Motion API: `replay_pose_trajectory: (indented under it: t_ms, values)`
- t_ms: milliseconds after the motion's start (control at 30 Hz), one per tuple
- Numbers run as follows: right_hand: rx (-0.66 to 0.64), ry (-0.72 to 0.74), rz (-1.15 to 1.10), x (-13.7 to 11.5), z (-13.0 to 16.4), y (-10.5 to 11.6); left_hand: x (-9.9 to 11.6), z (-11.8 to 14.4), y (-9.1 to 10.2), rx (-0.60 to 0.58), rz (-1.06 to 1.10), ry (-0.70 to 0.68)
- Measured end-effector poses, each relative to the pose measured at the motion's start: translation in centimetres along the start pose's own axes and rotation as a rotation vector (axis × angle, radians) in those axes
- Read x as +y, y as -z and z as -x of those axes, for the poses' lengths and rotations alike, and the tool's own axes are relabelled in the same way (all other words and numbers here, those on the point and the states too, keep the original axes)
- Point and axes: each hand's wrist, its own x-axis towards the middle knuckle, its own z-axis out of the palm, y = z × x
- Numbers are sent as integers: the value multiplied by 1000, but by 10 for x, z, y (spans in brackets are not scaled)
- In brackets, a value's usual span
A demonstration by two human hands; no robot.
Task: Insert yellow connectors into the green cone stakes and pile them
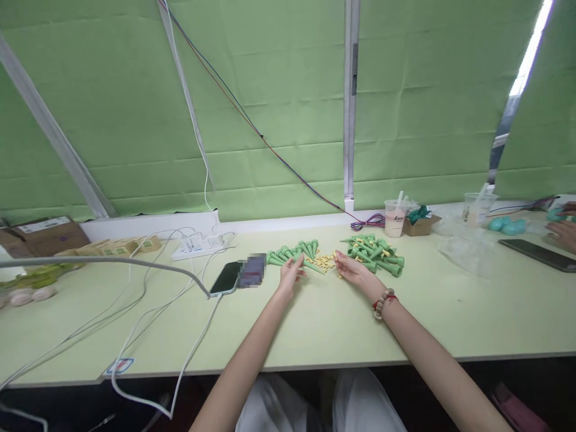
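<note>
Left hand [291,276], center of frame, is closing partway around a slim green cone [314,266], its tip pointing right. Right hand [354,270], just right of center, is pinching a small yellow piece [335,255], thumb and fingertips nearly together. Loose yellow bits [322,261] are lying between the hands. Green cones are lining up in a row [284,254] behind the left hand; a mixed green-and-yellow pile [381,255] is sitting behind the right. Bench [333,330] is also carrying a phone [225,278] left of center and a drink cup [395,219] right. Green sheeting [279,90] is covering the wall. Another person's hand [563,233] is showing at far right.
</note>
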Motion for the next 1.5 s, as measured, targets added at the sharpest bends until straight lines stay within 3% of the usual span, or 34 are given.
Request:
replay_pose_trajectory:
  t_ms: [200,433,800,1067,1267,1500]
  values:
    - [-6,9,5,-6,1,6,3,4,-4,-80,-43,-14]
    - [-42,-36,-51,-11,7,2,2,4,-8,-42,-34,4]
    - [-211,-170,-132,-13,19,-7,-5,4,-13,-275,-94,-50]
    - [-227,-213,-119,-16,20,-9,-10,1,-14,-321,-78,-22]
    - [-267,-171,-190,-15,21,-13,-9,2,-13,-487,61,53]
    - [-204,-35,-176,-14,25,-16,-4,2,-9,-476,125,103]
